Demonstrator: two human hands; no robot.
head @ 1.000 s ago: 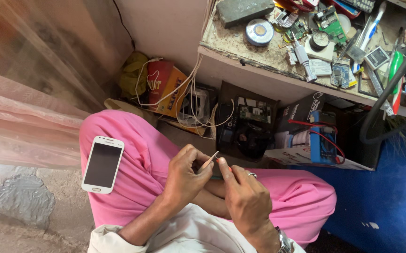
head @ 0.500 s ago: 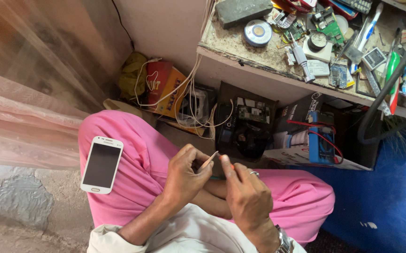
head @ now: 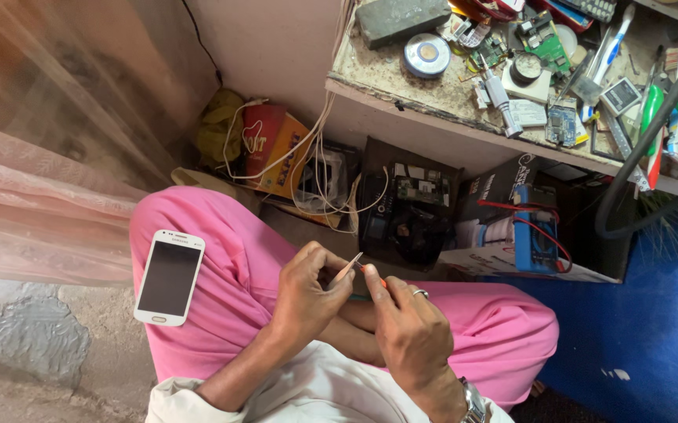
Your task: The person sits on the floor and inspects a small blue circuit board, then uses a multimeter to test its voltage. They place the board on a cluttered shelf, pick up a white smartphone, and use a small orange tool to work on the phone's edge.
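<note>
My left hand [head: 311,294] pinches a small thin flat piece [head: 347,269] between thumb and fingers, over my lap. My right hand [head: 409,329], with a ring and a wristwatch, grips a thin orange-handled tool [head: 373,276] whose tip meets that piece. A white smartphone [head: 169,276] with a dark screen lies face up on my left thigh, on the pink trousers [head: 229,258], well left of both hands.
A cluttered workbench [head: 464,106] at the upper right holds circuit boards, a solder reel [head: 426,55], screwdrivers and a grey block. Below it sit boxes, tangled white cables [head: 319,168], a blue device [head: 535,235] with red wires. A pink curtain [head: 33,211] hangs left.
Both hands stay together over the lap with only slight shifts of the fingers and tool. The phone has not moved.
</note>
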